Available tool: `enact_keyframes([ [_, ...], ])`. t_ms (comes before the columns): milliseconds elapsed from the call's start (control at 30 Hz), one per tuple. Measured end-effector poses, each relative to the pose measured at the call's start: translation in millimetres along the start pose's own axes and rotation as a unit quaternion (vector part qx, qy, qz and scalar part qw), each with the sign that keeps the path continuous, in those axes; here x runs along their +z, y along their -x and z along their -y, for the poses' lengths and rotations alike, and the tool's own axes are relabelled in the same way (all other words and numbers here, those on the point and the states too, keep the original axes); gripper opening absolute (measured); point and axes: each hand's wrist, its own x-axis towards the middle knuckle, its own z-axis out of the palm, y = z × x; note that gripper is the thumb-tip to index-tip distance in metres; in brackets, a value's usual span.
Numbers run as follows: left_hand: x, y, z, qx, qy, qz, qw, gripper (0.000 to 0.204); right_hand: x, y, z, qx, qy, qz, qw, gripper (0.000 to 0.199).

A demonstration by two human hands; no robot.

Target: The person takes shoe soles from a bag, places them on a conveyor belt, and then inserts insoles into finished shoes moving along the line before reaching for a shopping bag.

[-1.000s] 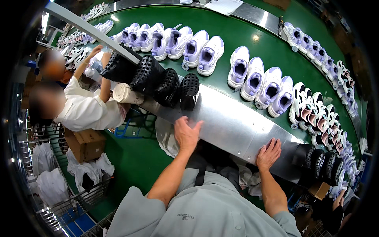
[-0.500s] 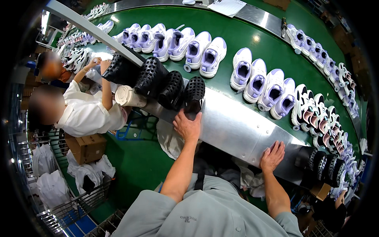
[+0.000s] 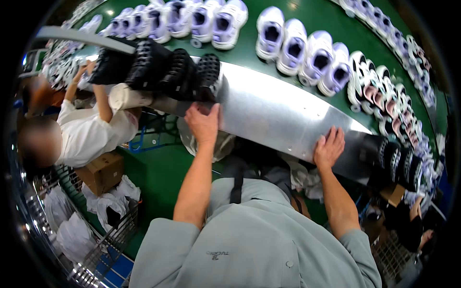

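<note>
My left hand (image 3: 204,122) reaches up to the near edge of the shiny metal shelf (image 3: 278,115), its fingers just under the rightmost of several black treaded shoe soles (image 3: 207,77) standing on edge there; whether it grips that sole I cannot tell. My right hand (image 3: 329,147) lies flat on the shelf's near edge, fingers spread, holding nothing. More black soles (image 3: 398,161) stand to its right.
White and lilac shoes (image 3: 297,48) line the green conveyor belt (image 3: 249,53) behind the shelf. At the left a person in white (image 3: 91,134) reaches up to the shelf. Cardboard box (image 3: 103,170) and a wire cart with white bags (image 3: 86,230) stand at lower left.
My left hand has moved up and left along the shelf to the black soles. My right hand has stayed on the shelf edge. My head has leaned closer.
</note>
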Motion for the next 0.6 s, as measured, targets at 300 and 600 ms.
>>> enact_keyframes([
  [300, 7.4, 50.0, -62.5, 0.324, 0.141, 0.250, 0.902, 0.024, 2.4, -1.3, -7.8, 0.015, -0.011, -0.005, 1.000, 0.059],
  [600, 71.8, 54.4, -105.7, 0.557, -0.028, 0.262, 0.788, 0.064, 2.9, 0.2, -11.4, 0.055, -0.026, -0.009, 0.998, 0.059],
])
